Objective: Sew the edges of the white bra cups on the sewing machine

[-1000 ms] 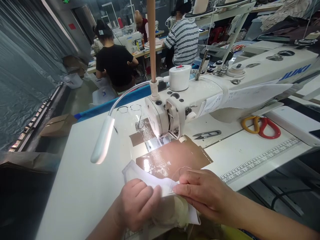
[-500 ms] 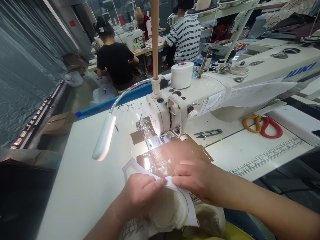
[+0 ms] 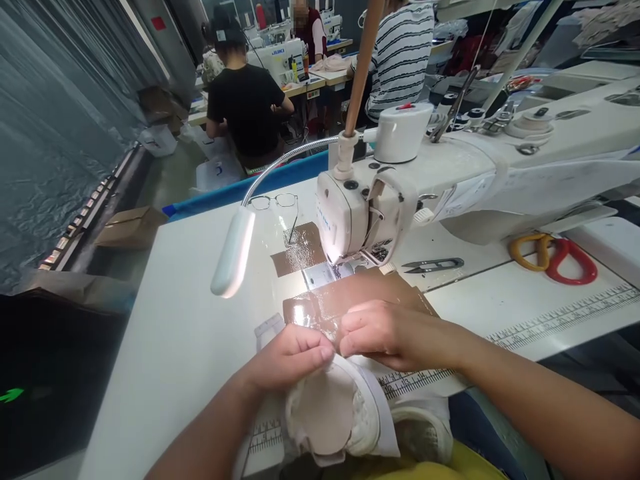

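My left hand (image 3: 293, 357) and my right hand (image 3: 387, 333) are both closed, pinching the top edge of a white padded fabric piece (image 3: 340, 417) at the table's near edge. The piece is cup-shaped with a beige lining and a white band, and it hangs down toward my lap. The two hands almost touch, fingertip to fingertip. Just beyond them lies a glossy brown sheet (image 3: 350, 300) under the head of a white sewing machine (image 3: 380, 207). What lies between my fingertips is hidden.
A gooseneck lamp (image 3: 233, 250) glows left of the needle. Glasses (image 3: 274, 201) lie behind it. Thread snips (image 3: 433, 265) and red-and-yellow scissors (image 3: 555, 253) rest at the right. A ruler strip (image 3: 550, 323) runs along the white table (image 3: 185, 333). Other people sit at machines in the background.
Both hands moved forward and closer together, gathering the white piece. Its strip no longer lies spread on the table. The view shifted right and nearer the machine.
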Tool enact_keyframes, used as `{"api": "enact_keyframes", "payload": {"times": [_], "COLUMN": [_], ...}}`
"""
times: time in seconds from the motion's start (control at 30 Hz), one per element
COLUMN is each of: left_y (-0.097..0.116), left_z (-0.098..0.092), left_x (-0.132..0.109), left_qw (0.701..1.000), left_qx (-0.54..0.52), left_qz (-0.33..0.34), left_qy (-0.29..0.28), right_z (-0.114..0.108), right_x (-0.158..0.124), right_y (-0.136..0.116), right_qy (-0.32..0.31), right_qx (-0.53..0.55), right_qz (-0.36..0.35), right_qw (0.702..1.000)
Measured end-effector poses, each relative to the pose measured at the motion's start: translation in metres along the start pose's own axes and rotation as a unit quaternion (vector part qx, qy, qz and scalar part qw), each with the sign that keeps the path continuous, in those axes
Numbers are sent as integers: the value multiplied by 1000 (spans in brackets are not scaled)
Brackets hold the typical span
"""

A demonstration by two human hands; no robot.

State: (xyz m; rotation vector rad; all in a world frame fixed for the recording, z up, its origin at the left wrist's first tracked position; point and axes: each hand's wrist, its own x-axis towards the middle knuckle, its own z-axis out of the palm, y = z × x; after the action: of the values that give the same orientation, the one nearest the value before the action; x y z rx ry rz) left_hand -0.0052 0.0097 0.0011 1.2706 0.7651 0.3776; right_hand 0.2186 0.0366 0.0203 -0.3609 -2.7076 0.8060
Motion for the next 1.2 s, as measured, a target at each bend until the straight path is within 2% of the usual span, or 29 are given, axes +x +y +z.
{"api": "enact_keyframes", "payload": {"times": [0.3,0.5,0.93,1.2], "left_y": [-1,1,0,-2], "left_z": [0,2,-1,-2], "left_x": [-1,-1,-1,0], "left_qw": [998,997,996,997], "left_qx": [-49,-69,-81,-80], "left_qz": [-32,-24,-25,-22], "left_qy": [15,3,-11,2], "right_z": [5,6,12,13], "right_x": [2,3,0,2], "right_y": [3,8,16,11], "right_qy": [37,42,53,58], "right_qx": [169,251,306,277], "right_qz": [32,17,-8,33], "right_qw": [984,967,951,959]}}
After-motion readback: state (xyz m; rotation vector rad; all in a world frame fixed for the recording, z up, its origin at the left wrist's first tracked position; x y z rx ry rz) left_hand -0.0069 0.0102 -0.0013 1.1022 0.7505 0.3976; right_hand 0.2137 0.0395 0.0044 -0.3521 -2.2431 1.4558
